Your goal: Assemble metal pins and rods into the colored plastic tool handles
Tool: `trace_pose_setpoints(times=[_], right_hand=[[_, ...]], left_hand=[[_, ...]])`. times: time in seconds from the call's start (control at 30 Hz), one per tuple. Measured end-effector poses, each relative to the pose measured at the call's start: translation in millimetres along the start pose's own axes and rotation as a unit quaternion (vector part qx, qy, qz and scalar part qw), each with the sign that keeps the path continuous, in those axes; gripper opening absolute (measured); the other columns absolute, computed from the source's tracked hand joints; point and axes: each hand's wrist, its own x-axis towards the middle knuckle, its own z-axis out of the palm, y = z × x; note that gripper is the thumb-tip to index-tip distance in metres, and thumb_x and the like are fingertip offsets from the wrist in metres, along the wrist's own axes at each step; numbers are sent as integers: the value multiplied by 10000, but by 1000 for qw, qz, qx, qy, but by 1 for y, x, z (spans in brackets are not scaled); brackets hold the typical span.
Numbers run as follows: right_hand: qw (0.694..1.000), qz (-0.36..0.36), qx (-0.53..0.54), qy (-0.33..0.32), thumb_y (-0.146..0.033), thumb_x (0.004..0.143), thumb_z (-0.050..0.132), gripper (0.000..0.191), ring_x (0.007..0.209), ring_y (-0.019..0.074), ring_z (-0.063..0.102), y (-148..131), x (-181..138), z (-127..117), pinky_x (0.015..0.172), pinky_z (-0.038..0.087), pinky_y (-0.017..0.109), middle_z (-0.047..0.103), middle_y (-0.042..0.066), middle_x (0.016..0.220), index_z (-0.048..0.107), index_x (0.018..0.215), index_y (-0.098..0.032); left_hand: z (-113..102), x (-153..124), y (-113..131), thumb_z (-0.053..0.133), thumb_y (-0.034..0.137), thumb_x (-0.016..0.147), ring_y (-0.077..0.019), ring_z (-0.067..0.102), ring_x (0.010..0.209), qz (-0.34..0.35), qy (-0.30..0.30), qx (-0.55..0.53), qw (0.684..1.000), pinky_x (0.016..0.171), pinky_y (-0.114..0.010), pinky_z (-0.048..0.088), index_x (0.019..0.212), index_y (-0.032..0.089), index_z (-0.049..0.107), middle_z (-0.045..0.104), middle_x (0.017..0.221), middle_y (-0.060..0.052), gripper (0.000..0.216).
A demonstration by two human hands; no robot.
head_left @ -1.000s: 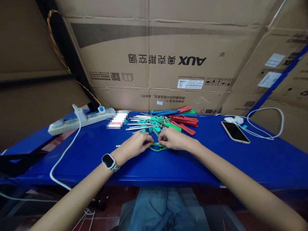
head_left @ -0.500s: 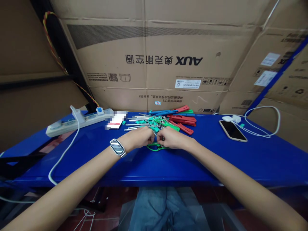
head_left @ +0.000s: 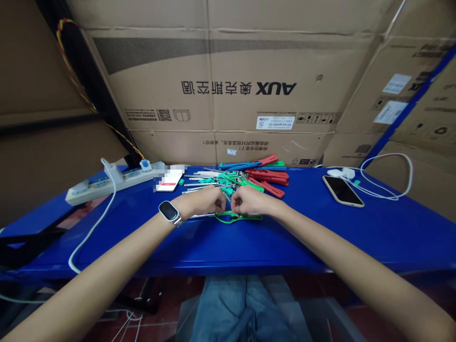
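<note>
Blue metal counter [head_left: 320,247] fills the near view, with a lap in jeans [head_left: 242,308] below its near edge and two bare forearms reaching in from either side. A watch [head_left: 168,212] sits on the left wrist. Left hand [head_left: 205,202] and right hand [head_left: 249,201] meet at the middle of the counter, both curled shut with knuckles nearly touching; whatever the fingertips pinch between them is hidden. Just under them, flat on the counter, lies the green tool [head_left: 238,218], its plastic loop handle toward the right and a thin metal rod [head_left: 200,216] running out to the left. It looks light and stiff, with the rod likely slick and narrow, so the wider plastic handle should be the surer place to take hold, with the rod steadied by a fingertip pinch. Just beyond the hands a pile of tools [head_left: 261,176] in red, green and blue lies tangled. Left of it are a card [head_left: 169,180] and a power strip [head_left: 114,180]; to the right, a phone [head_left: 342,191] on a white cable [head_left: 390,176]. Cardboard boxes [head_left: 228,71] wall off the far side.
</note>
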Motion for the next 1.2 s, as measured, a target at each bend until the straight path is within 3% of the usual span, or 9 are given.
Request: trace_pose_setpoints(times=[0.2, 0.33, 0.5, 0.7, 0.87, 1.2], right_hand=[[999, -23, -33, 32, -38, 662, 592, 181, 567, 103, 592, 2, 0, 5, 550, 403, 180, 701, 5, 650, 729, 714, -145], [997, -32, -48, 53, -31, 685, 597, 175, 574, 103, 578, 2, -2, 7, 548, 377, 186, 684, -2, 629, 726, 707, -148], [998, -16, -39, 49, -30, 709, 609, 159, 615, 117, 600, 0, -4, 7, 568, 382, 191, 698, 9, 659, 723, 722, -141], [997, -23, -34, 63, -37, 739, 604, 165, 644, 121, 593, 0, -8, 10, 592, 370, 204, 704, 15, 693, 731, 749, -141], [995, -45, -2, 86, -49, 767, 595, 152, 628, 116, 574, 6, -10, 16, 599, 373, 208, 688, 16, 699, 721, 780, -133], [977, -96, 72, 176, -30, 801, 529, 224, 658, 107, 543, 16, -20, 18, 629, 392, 216, 674, 15, 824, 700, 887, -147]], left_hand=[[2, -4, 2, 608, 33, 764, -128, 622, 636, 11, 18, 28, 999, 621, -213, 405, 785, 165, 755, 720, 711, -7, 198], [17, -15, 12, 521, 80, 877, -168, 646, 803, 58, 106, 109, 987, 724, -252, 447, 905, 176, 746, 705, 929, -63, 246], [37, -27, 21, 462, 111, 924, -210, 608, 864, 72, 118, 190, 972, 766, -316, 478, 867, 170, 723, 631, 994, -103, 274], [44, -33, 17, 473, 144, 935, -219, 589, 950, 69, 153, 120, 978, 829, -333, 490, 974, 177, 710, 601, 1072, -86, 242], [50, -35, 8, 484, 338, 995, -209, 600, 986, 52, 162, 33, 985, 890, -329, 488, 1171, 210, 675, 583, 1077, -70, 290], [53, -41, 2, 515, 369, 985, -210, 608, 999, 67, 194, 15, 979, 910, -347, 498, 1180, 221, 684, 602, 1088, -77, 298]])
